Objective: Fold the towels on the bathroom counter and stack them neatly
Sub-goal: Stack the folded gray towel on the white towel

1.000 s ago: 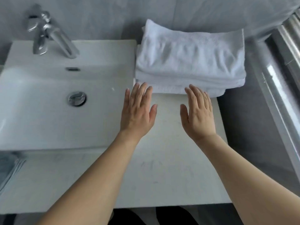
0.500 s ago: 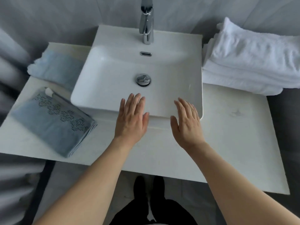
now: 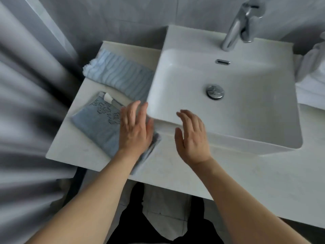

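The left hand (image 3: 134, 127) lay with fingers straight and slightly spread over the near right part of a folded blue towel (image 3: 98, 124); whether the palm pressed the cloth or hovered just above it could not be told. That towel sat flat on the worktop (image 3: 175, 166), spreading left of the hand, with a dark dotted pattern and a small white tag (image 3: 107, 98) at its far corner. Its layered edges showed just below the wrist, near the worktop's front edge.

Beyond the left hand's fingertips lay a second towel (image 3: 121, 76), pale blue with wavy ribs, rumpled along its far left end and tucked against the basin's left wall.

The right hand (image 3: 192, 136) was held wide, fingers relaxed and a little bent, thumb out to the left, holding nothing. It was in front of the basin's (image 3: 246, 106) near rim, its fingertips over that rim.

The basin, to the right of and beyond both hands, was a white rectangular bowl standing on the worktop. Inside it only a chrome drain plug (image 3: 214, 91) and an overflow slot (image 3: 223, 62) could be seen. A chrome tap (image 3: 235, 30) rose from its far ledge.

Far right of the right hand, at the frame's edge, were white towels (image 3: 311, 67), blurred and mostly cut off.
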Demonstrator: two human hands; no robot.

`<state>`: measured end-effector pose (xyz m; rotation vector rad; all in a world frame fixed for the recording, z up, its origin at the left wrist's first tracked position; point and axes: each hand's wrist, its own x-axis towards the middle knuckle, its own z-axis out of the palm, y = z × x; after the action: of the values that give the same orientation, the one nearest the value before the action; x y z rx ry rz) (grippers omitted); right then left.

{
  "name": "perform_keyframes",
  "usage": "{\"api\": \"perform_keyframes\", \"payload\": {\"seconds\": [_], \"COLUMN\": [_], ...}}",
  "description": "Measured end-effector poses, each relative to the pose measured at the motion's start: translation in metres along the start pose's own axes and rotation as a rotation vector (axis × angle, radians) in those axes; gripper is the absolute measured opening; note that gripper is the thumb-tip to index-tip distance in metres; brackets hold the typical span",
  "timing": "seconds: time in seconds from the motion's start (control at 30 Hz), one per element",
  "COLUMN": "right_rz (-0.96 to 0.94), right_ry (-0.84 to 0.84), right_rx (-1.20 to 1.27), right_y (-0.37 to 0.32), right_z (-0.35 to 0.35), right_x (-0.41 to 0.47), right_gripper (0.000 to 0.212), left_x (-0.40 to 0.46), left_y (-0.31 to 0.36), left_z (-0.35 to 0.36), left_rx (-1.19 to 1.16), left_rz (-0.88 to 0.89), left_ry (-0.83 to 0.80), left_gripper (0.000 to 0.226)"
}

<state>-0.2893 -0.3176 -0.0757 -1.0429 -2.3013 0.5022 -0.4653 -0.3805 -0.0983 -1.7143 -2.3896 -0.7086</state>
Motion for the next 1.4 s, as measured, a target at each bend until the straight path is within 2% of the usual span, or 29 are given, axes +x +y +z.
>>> {"api": "perform_keyframes", "payload": {"seconds": [0.1,0.17,0.23,0.3,0.33,0.4,0.47,0.53,0.57,0.67,0.77,0.9,0.97,1.17,1.4], "right_rz": [0.064,0.2,0.479,0.887,1.1,1.434,1.592,1.686,1.725,1.688,1.587,1.481,1.467,1.468,1.451], "right_ry": [-0.053,-0.072,-0.04,0.019,0.0,-0.17,-0.237,-0.13,-0.061,-0.051,-0.037,-0.04,0.008,0.167,0.339], "right_rx": [0.063,0.051,0.065,0.129,0.15,0.139,0.121,0.238,0.366,0.577,0.504,0.417,0.388,0.324,0.354], "right_y": [-0.056,-0.084,-0.103,-0.114,-0.115,-0.112,-0.109,-0.106,-0.106,-0.11,-0.108,-0.084,-0.065,0.007,0.085], "right_z": [0.057,0.092,0.118,0.131,0.135,0.144,0.154,0.164,0.167,0.17,0.159,0.116,0.091,-0.009,-0.113], "right_x": [0.008,0.009,0.007,0.008,0.011,0.015,0.019,0.022,0.023,0.027,0.023,0.003,-0.01,-0.054,-0.109], "right_gripper": [0.037,0.036,0.035,0.034,0.036,0.045,0.054,0.053,0.045,0.013,0.02,0.015,0.015,0.018,0.021], "left_x": [0.007,0.012,0.018,0.024,0.027,0.036,0.044,0.05,0.052,0.051,0.041,0.009,-0.012,-0.044,-0.052], "left_y": [-0.082,-0.131,-0.168,-0.193,-0.202,-0.215,-0.223,-0.229,-0.231,-0.23,-0.213,-0.166,-0.136,-0.022,0.161], "left_z": [-0.006,-0.003,0.003,0.01,0.014,0.018,0.022,0.025,0.026,0.027,0.022,0.017,0.02,0.034,0.056], "left_rx": [0.04,0.083,0.113,0.088,0.066,0.039,0.062,0.1,0.099,0.049,-0.016,-0.222,-0.304,-0.449,-0.63], "left_rz": [-0.065,-0.156,-0.271,-0.429,-0.518,-0.657,-0.702,-0.702,-0.7,-0.688,-0.744,-0.886,-0.897,-0.769,-0.616], "left_ry": [-0.02,-0.101,-0.206,-0.336,-0.395,-0.458,-0.47,-0.461,-0.451,-0.473,-0.532,-0.588,-0.595,-0.701,-0.761], "left_gripper": [0.045,0.047,0.053,0.063,0.068,0.074,0.074,0.068,0.065,0.052,0.045,0.038,0.036,0.035,0.035]}}
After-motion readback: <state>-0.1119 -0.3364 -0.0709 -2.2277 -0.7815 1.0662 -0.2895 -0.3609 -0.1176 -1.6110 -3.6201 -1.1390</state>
